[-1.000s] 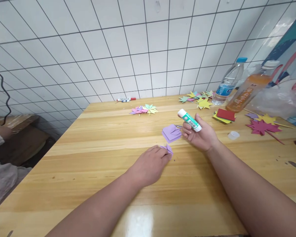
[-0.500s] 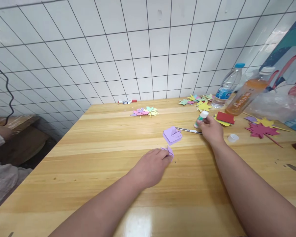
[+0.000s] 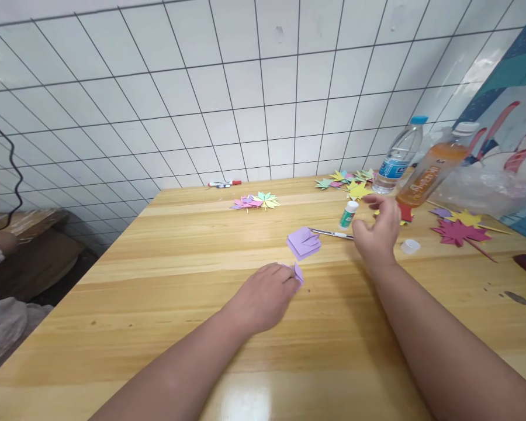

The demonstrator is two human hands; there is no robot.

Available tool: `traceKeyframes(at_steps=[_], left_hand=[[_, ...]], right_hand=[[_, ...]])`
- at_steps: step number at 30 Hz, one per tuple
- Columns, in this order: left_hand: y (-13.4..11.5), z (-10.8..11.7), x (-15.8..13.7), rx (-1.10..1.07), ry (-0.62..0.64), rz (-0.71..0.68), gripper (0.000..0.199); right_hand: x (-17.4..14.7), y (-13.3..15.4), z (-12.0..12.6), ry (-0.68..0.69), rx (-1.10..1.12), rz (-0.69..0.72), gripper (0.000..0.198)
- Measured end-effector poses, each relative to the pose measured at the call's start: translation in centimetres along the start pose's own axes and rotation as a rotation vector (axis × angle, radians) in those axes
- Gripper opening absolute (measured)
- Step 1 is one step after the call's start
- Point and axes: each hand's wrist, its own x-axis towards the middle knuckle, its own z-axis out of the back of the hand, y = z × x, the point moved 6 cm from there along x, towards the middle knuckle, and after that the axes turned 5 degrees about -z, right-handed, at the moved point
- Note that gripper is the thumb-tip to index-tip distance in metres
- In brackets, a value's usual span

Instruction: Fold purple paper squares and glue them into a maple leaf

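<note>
My left hand (image 3: 269, 295) rests on the table with its fingers closed on a small folded purple paper (image 3: 298, 273), which is mostly hidden beneath them. Just beyond it lies a stack of purple paper (image 3: 304, 243). A thin dark pen-like tool (image 3: 333, 234) lies to the right of the stack, its far tip touching it. A green glue stick (image 3: 348, 215) with a white top stands upright on the table. Beside it, my right hand (image 3: 377, 234) hovers open, thumb and fingers apart, holding nothing. A clear cap (image 3: 411, 246) lies to the right of that hand.
Paper leaves (image 3: 256, 201) and markers (image 3: 225, 183) lie near the tiled wall. At the back right stand a water bottle (image 3: 397, 161) and an orange drink bottle (image 3: 433, 169). A dark red paper leaf (image 3: 458, 232) lies at the right. Someone's clothed leg (image 3: 9, 321) shows at the far left.
My right hand has let go of the glue stick, which now stands on the table, and has opened and lifted away. My left hand stays on the small purple paper.
</note>
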Motion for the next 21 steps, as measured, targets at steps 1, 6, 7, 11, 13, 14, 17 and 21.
traceKeyframes(at_steps=[1,6,7,11,13,14,17,21], left_hand=[[0.0,0.1,0.0,0.003,-0.003,-0.004,0.024],[0.1,0.6,0.0,0.014,-0.015,-0.008,0.025],[0.1,0.6,0.0,0.012,-0.016,-0.006,0.025],[0.5,0.8,-0.1,-0.019,-0.03,0.029,0.023],[0.6,1.0,-0.3,-0.035,-0.046,0.038,0.023],[0.6,1.1,-0.3,-0.043,-0.056,0.04,0.023],[1.3,1.7,-0.7,-0.081,-0.119,0.129,0.021],[3.6,2.7,-1.5,-0.205,-0.277,0.404,0.019]], right_hand=[[-0.4,1.0,-0.4,0.11,0.019,0.05,0.036],[-3.6,3.8,-4.5,0.687,-0.112,0.166,0.016],[-3.8,3.8,-4.8,0.695,-0.149,0.146,0.019],[-4.0,2.7,-5.6,0.706,-0.278,0.047,0.026],[-4.1,2.2,-5.9,0.736,-0.291,0.037,0.022],[-4.1,2.1,-5.9,0.749,-0.278,0.039,0.019],[-3.9,2.2,-5.8,0.769,-0.192,0.048,0.012],[-4.1,4.2,-4.7,0.76,-0.033,0.165,0.007]])
